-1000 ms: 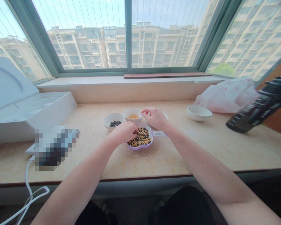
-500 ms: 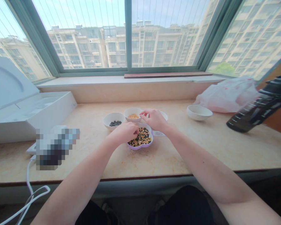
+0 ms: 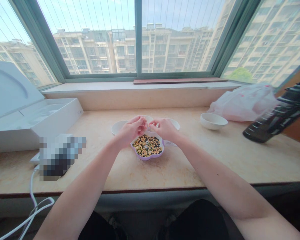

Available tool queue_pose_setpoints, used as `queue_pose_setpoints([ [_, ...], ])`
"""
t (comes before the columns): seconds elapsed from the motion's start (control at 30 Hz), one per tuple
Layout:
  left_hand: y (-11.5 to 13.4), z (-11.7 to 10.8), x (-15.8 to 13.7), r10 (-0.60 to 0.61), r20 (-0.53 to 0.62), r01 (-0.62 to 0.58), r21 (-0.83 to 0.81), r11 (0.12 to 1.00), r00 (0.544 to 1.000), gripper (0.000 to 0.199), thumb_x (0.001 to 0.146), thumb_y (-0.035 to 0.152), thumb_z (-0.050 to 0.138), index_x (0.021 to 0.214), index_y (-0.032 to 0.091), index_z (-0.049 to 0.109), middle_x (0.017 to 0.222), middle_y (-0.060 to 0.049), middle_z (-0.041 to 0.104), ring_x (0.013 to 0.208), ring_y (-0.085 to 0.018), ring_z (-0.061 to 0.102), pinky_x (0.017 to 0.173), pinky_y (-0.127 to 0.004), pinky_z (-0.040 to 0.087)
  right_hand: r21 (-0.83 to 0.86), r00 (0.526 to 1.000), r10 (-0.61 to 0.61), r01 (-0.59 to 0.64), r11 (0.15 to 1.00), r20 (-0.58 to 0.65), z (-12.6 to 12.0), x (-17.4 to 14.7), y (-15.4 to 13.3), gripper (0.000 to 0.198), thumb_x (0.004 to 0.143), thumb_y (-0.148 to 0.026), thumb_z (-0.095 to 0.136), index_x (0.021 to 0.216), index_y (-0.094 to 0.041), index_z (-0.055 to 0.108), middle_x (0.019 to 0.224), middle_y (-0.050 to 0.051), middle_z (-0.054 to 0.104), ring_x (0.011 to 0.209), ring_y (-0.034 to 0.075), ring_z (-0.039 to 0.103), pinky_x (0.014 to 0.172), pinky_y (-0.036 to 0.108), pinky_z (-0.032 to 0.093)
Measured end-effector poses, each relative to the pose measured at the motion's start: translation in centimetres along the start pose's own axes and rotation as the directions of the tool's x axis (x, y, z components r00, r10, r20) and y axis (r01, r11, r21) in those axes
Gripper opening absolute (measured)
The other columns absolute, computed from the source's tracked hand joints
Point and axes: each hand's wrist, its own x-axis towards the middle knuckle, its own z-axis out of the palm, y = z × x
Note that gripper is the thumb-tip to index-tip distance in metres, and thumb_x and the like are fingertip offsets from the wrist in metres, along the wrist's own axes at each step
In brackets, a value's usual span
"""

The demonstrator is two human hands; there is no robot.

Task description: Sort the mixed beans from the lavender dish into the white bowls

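Observation:
A purple-rimmed, scalloped dish holds a mix of yellow, black and green beans. Over its far left edge is my left hand, turned partly palm up with its fingers curled in. My right hand pinches thumb and fingers together close by the left fingertips, above the dish's far right side. What either hand holds is too small to make out. Behind the hands stand a left white bowl, a middle white bowl and a right white bowl, all partly hidden.
Farther right sits another white bowl, before a plastic bag and a tilted dark bottle. An open white box is on the left, with a blurred-out object and a white cable nearer me.
My left hand has lifted out of the beans and moved up and left, turning its palm upward beside the right fingers. The right hand has barely moved.

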Motion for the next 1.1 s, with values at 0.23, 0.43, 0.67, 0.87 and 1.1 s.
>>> queue_pose_setpoints([
  [0.23, 0.5, -0.6, 0.1, -0.065, -0.050, 0.044, -0.346, 0.937, 0.997, 0.018, 0.097, 0.026, 0.058, 0.082, 0.016, 0.057, 0.066, 0.004, 0.049, 0.051, -0.007, 0.045, 0.051, -0.018, 0.039, 0.000, 1.000, 0.010, -0.010, 1.000, 0.002, 0.0, 0.0, -0.1, 0.019, 0.091, -0.026, 0.062, 0.091, -0.019, 0.080, 0.084, 0.004, 0.078, 0.068, 0.016, 0.064, 0.068, 0.027, 0.043],
  [0.43, 0.8, -0.7, 0.2, -0.093, -0.083, 0.053, -0.396, 0.917, 0.992, 0.024, 0.101, 0.029, 0.052, 0.080, 0.017, 0.054, 0.063, 0.005, 0.046, 0.049, -0.006, 0.043, 0.050, -0.017, 0.038, -0.010, 1.000, 0.013, -0.013, 1.000, 0.008, -0.2, -0.1, -0.3, 0.019, 0.091, -0.028, 0.062, 0.091, -0.020, 0.080, 0.080, 0.004, 0.077, 0.068, 0.016, 0.065, 0.069, 0.027, 0.044],
  [0.67, 1.1, -0.3, 0.2, -0.091, -0.125, 0.056, -0.259, 0.964, 0.988, 0.030, 0.102, 0.038, 0.049, 0.079, 0.019, 0.048, 0.062, 0.006, 0.040, 0.049, -0.007, 0.037, 0.051, -0.020, 0.036, -0.011, 1.000, 0.008, -0.008, 1.000, 0.012, -0.2, -0.1, -0.3, 0.020, 0.091, -0.029, 0.062, 0.091, -0.020, 0.080, 0.083, 0.004, 0.077, 0.070, 0.017, 0.066, 0.069, 0.028, 0.045],
  [0.87, 1.2, -0.2, 0.0, -0.073, -0.083, 0.055, -0.208, 0.977, 0.994, 0.032, 0.097, 0.042, 0.056, 0.078, 0.020, 0.046, 0.064, 0.006, 0.039, 0.051, -0.007, 0.037, 0.054, -0.021, 0.037, -0.012, 1.000, 0.013, -0.012, 1.000, 0.023, -0.2, -0.1, -0.3, 0.020, 0.092, -0.028, 0.062, 0.093, -0.020, 0.080, 0.086, 0.004, 0.078, 0.071, 0.017, 0.066, 0.069, 0.028, 0.044],
  [1.1, 0.5, -0.5, -0.1, 0.069, -0.046, -0.069, 0.008, 0.998, 0.997, 0.026, 0.087, 0.039, 0.069, 0.082, 0.018, 0.053, 0.065, 0.006, 0.042, 0.055, -0.007, 0.039, 0.055, -0.021, 0.035, 0.000, 0.999, 0.023, -0.023, 1.000, 0.029, -0.3, -0.3, -0.5, 0.019, 0.091, -0.028, 0.062, 0.093, -0.020, 0.080, 0.087, 0.004, 0.078, 0.070, 0.016, 0.065, 0.069, 0.028, 0.043],
])
